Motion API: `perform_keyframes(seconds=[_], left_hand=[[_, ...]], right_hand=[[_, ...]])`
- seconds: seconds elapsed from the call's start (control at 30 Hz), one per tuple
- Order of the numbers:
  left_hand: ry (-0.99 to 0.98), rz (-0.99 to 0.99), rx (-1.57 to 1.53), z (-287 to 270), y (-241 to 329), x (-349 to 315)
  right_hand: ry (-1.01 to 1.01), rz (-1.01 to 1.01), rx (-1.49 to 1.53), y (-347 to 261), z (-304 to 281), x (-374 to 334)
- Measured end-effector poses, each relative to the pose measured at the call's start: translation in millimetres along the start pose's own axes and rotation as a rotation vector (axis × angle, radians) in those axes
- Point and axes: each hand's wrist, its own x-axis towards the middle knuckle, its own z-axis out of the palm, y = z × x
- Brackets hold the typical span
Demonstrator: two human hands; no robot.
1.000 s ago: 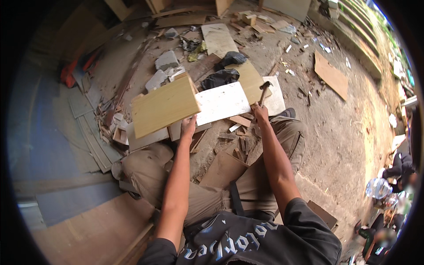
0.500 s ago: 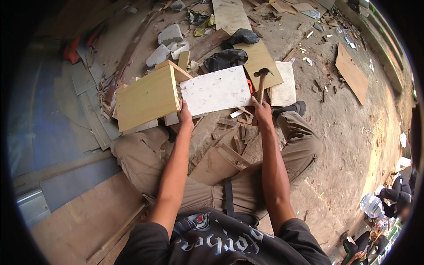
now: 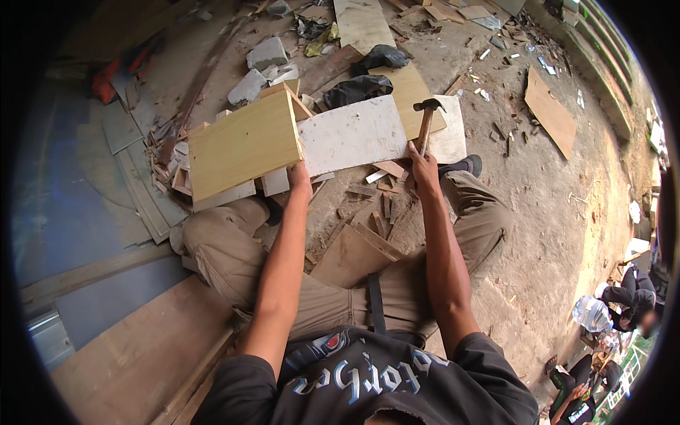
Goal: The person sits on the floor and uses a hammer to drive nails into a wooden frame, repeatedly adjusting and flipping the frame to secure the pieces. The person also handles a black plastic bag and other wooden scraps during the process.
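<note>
I sit on the ground with my legs folded. My left hand (image 3: pixel 299 177) grips the near edge where a yellow wooden panel (image 3: pixel 242 144) meets a white speckled panel (image 3: pixel 352 134), the two joined at an angle. My right hand (image 3: pixel 423 170) is closed on the wooden handle of a hammer (image 3: pixel 426 120). The hammer's dark metal head is raised just above the right end of the white panel.
Wood offcuts (image 3: pixel 375 205) litter the dirt in front of my knees. Grey boards (image 3: pixel 138 177) and planks lie at the left, stones (image 3: pixel 258 67) and black bags (image 3: pixel 358 88) behind the panels. A brown board (image 3: pixel 549 113) lies at right. Another person (image 3: pixel 627 297) crouches at the right edge.
The hammer has swung up from the white panel's right edge to a raised position. The panels sit closer and larger in view as my head tilted down.
</note>
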Motion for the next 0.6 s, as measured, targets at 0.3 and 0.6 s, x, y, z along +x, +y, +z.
perform_keyframes(seconds=[0.3, 0.6], left_hand=[[-0.237, -0.119, 0.082, -32, 47, -27], [-0.234, -0.163, -0.533, -156, 118, -38]], right_hand=[[0.093, 0.098, 0.093, 0, -3, -1], [0.093, 0.085, 0.157, 7, -11, -5]])
